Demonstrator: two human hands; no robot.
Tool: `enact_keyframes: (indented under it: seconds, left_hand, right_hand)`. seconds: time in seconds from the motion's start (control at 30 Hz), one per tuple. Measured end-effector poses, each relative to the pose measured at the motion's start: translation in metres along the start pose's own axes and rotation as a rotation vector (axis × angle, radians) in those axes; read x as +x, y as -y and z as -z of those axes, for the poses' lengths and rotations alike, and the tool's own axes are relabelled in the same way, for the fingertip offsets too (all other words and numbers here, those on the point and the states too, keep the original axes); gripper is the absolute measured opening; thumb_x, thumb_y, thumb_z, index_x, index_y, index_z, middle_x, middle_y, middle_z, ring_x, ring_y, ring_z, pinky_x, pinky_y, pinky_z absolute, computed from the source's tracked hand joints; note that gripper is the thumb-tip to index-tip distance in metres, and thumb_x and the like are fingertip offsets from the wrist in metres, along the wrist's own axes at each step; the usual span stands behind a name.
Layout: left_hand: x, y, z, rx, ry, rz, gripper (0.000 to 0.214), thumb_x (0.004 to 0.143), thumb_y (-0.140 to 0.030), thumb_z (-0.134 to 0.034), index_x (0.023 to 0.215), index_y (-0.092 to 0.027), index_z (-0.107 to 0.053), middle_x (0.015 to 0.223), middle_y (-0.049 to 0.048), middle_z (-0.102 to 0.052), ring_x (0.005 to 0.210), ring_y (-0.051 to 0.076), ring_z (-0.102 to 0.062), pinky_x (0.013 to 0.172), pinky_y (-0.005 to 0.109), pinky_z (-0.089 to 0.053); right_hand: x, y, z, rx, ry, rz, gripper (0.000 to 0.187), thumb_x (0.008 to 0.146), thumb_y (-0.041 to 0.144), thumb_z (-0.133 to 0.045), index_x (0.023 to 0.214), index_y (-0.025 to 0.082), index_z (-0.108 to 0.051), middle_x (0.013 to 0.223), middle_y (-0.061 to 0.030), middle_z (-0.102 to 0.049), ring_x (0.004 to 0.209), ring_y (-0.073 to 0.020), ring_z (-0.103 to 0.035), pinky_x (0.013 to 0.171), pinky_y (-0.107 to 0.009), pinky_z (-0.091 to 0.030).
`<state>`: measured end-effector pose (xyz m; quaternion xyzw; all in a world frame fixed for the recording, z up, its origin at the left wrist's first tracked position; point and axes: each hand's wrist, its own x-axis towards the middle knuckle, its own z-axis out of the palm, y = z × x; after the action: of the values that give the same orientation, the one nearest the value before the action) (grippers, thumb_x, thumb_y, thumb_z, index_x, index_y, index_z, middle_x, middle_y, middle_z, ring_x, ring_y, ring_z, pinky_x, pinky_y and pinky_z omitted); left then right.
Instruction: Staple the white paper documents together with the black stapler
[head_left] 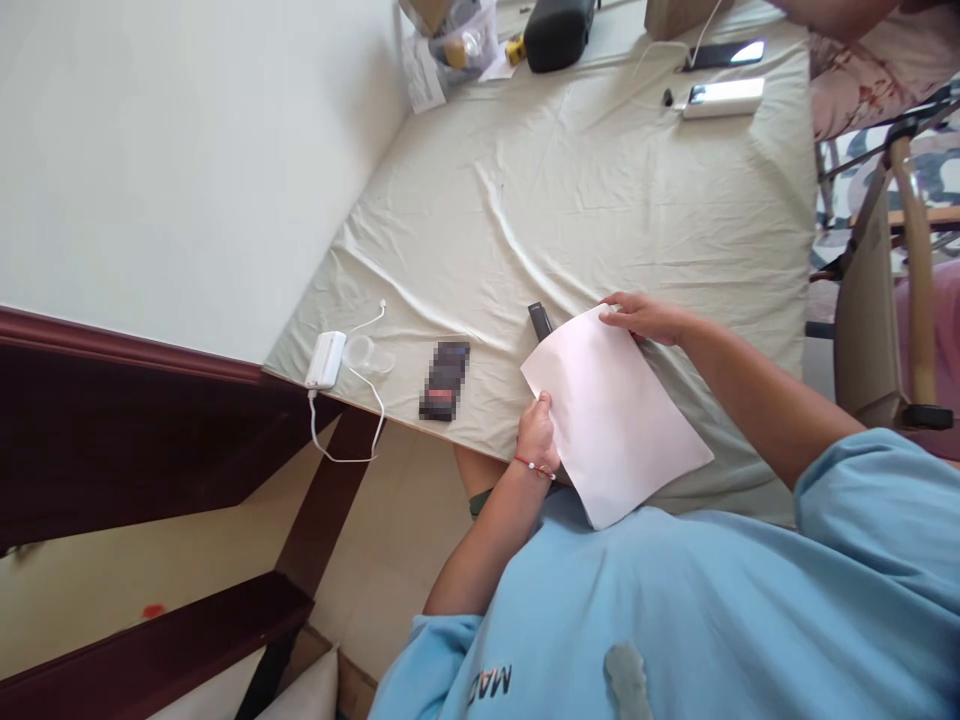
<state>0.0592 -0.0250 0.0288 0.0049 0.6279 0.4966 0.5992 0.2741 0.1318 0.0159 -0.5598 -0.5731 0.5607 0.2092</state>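
Observation:
A white sheet of paper [619, 420] is held in front of my blue shirt, over the table's near edge, its surface slightly bowed. My left hand [537, 432], with a red beaded bracelet at the wrist, grips the sheet's left edge, thumb on top. At the far right corner my right hand [646, 316] pinches the paper between thumb and fingers. Partly hidden behind the sheet's top edge lies a small black object [539, 320]; its kind is not clear. Left of the paper is a dark phone-like item [445, 381], blurred out.
A white power bank [326, 360] with a cable and clear round lids [367, 354] sit near the left corner. Farther back are a black case [559, 35], a plastic bag [465, 45], a phone [726, 55] and a white device [724, 98]. Another person's arm [840, 15] shows top right, near a chair [874, 290].

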Motion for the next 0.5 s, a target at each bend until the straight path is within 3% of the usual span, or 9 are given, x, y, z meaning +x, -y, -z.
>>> enact_keyframes:
  seconds: [0.1,0.23,0.3,0.43,0.5]
  left_hand:
    - [-0.009,0.001,0.000,-0.049,-0.028,-0.026,0.020,0.105,-0.023,-0.054,0.098,-0.014,-0.071,0.090,0.0079,-0.081,0.103,0.023,-0.080,0.106,0.040,-0.059]
    - [-0.022,0.003,0.009,-0.092,-0.077,-0.033,0.020,0.105,-0.021,-0.053,0.099,-0.016,-0.070,0.098,0.0091,-0.083,0.113,0.024,-0.078,0.107,0.038,-0.059]
    - [-0.026,-0.002,0.014,-0.099,-0.085,-0.031,0.021,0.105,-0.021,-0.052,0.097,-0.016,-0.070,0.099,0.0100,-0.083,0.114,0.025,-0.078,0.108,0.039,-0.060]
    - [-0.024,-0.031,0.026,-0.064,0.006,-0.126,0.017,0.102,-0.021,-0.058,0.097,-0.013,-0.073,0.098,0.0119,-0.083,0.114,0.027,-0.078,0.111,0.042,-0.058]
    - [-0.020,-0.051,0.033,-0.016,0.110,-0.138,0.015,0.098,-0.022,-0.064,0.101,-0.012,-0.075,0.101,0.0137,-0.083,0.116,0.029,-0.077,0.112,0.044,-0.058]
  right_hand:
    - [-0.019,-0.006,-0.010,0.218,-0.016,-0.117,0.054,0.083,0.047,-0.084,0.127,0.019,-0.068,0.088,-0.0032,-0.071,0.068,-0.0139,-0.060,0.058,-0.024,-0.045]
    - [-0.046,-0.007,-0.025,0.449,0.103,-0.171,0.037,0.071,0.040,-0.093,0.092,0.017,-0.071,0.081,-0.0050,-0.074,0.065,-0.0162,-0.065,0.056,-0.026,-0.051]
    - [-0.056,-0.003,-0.029,0.522,0.153,-0.189,0.030,0.071,0.033,-0.092,0.086,0.017,-0.072,0.081,-0.0068,-0.076,0.065,-0.0184,-0.068,0.056,-0.027,-0.053]
    - [-0.070,0.019,-0.029,0.599,0.118,-0.209,0.019,0.076,0.025,-0.087,0.086,0.017,-0.074,0.078,-0.0058,-0.076,0.061,-0.0176,-0.070,0.055,-0.027,-0.056]
    - [-0.076,0.030,-0.031,0.653,0.093,-0.216,0.012,0.081,0.022,-0.082,0.085,0.016,-0.074,0.076,-0.0058,-0.076,0.058,-0.0168,-0.069,0.054,-0.027,-0.056]
